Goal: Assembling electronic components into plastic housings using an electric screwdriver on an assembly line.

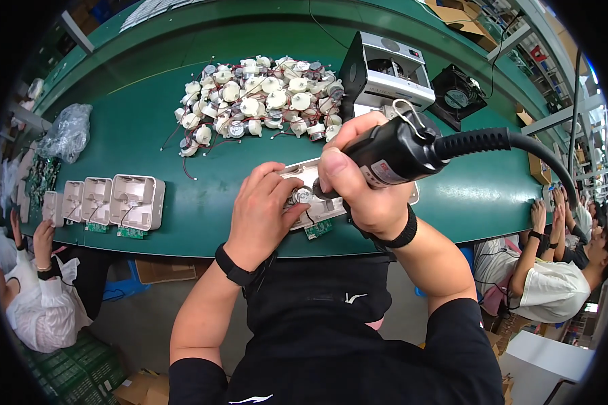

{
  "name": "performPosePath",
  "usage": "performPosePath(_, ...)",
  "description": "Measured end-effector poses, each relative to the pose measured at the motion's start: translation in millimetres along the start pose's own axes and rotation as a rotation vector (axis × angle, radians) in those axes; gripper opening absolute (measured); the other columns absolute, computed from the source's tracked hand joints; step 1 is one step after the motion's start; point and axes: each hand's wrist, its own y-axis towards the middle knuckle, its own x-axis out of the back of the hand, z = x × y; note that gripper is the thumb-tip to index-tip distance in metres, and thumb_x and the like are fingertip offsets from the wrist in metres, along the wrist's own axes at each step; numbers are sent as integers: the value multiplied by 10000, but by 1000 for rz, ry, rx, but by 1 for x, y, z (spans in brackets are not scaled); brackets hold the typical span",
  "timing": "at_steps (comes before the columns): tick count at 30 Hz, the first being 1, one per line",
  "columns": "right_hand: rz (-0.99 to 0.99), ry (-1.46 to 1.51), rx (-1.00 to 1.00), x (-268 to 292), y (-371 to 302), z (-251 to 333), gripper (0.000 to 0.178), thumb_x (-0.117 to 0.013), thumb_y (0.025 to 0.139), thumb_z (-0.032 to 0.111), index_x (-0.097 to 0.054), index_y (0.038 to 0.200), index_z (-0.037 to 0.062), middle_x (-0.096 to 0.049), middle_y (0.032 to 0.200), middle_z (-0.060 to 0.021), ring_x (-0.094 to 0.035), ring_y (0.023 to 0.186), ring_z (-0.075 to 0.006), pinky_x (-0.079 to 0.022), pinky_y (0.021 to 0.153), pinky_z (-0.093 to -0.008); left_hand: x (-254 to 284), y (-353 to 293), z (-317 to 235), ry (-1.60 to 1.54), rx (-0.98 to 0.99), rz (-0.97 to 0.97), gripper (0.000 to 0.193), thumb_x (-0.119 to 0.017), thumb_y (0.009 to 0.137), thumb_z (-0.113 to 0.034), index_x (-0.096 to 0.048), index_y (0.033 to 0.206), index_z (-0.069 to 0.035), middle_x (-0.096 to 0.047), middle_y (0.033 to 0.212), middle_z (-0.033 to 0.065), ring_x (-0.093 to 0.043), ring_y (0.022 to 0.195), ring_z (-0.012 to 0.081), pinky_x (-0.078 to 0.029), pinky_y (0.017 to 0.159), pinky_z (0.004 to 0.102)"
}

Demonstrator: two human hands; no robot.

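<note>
My right hand is wrapped round a black electric screwdriver, which is tilted with its tip pointing left. Under both hands a white plastic housing lies on the green table, partly hidden by them. Inside the housing, a small round motor sits between the thumb and fingers of my left hand, which hold it in place. The screwdriver's nose is close to the motor; whether it touches a screw is hidden. At the housing's near edge lies a green circuit board.
Beyond my hands is a heap of white motors with wires. A screw feeder and a black fan stand at the back right. More housings line the left, near a plastic bag. Co-workers sit on both sides.
</note>
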Motion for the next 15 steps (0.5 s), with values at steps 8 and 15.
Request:
performPosePath(8, -11, -70, -69, -1, 5, 5, 189, -635, 879, 53, -488, 989, 11, -589, 715, -68, -575, 589, -129, -498, 560, -280, 2, 4, -3, 11, -1, 19, 342, -821, 670, -145, -673, 968, -70, -628, 999, 83, -562, 1100, 285, -475, 878, 415)
performPosePath(15, -187, 199, 115, 53, 22, 53, 115, -582, 912, 88, -517, 966, 10, -573, 705, -90, -567, 571, -177, -468, 527, -300, 20, -2, -7, -139, 104, 58, 607, -874, 626, -199, -626, 1163, -67, -575, 1214, 122, -545, 1158, 314, -465, 951, 423)
